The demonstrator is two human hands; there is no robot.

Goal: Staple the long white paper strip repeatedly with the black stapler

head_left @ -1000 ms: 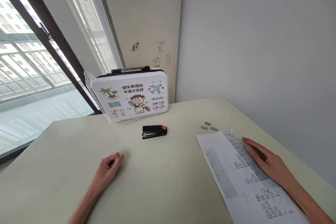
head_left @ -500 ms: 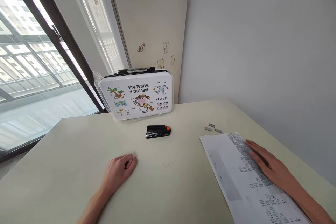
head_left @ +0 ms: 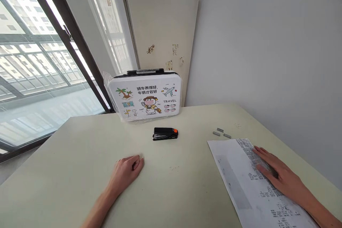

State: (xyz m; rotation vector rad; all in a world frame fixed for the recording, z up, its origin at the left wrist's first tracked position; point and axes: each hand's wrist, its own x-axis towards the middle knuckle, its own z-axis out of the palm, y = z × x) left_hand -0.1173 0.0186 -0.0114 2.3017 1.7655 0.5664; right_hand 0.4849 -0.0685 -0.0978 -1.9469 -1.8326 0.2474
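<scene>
My left hand (head_left: 127,171) rests on the table with its fingers curled in and nothing visible in them. My right hand (head_left: 283,176) lies over the right edge of a printed paper sheet (head_left: 235,171), fingers stretched out and thumb apart. Beyond my left hand, a black stapler (head_left: 165,134) with an orange part lies on its own, untouched. Several small grey staple strips, one of them at the front right (head_left: 227,136), lie just past the top edge of the paper.
A white case (head_left: 146,96) with cartoon prints and clear plastic wrap stands at the back of the pale table (head_left: 88,156). Behind it is a worn cabinet (head_left: 162,17). A window is at the left, a grey wall at the right.
The view has shifted slightly, so most things appear a little further right. Both hands keep about the same place on the table and paper.
</scene>
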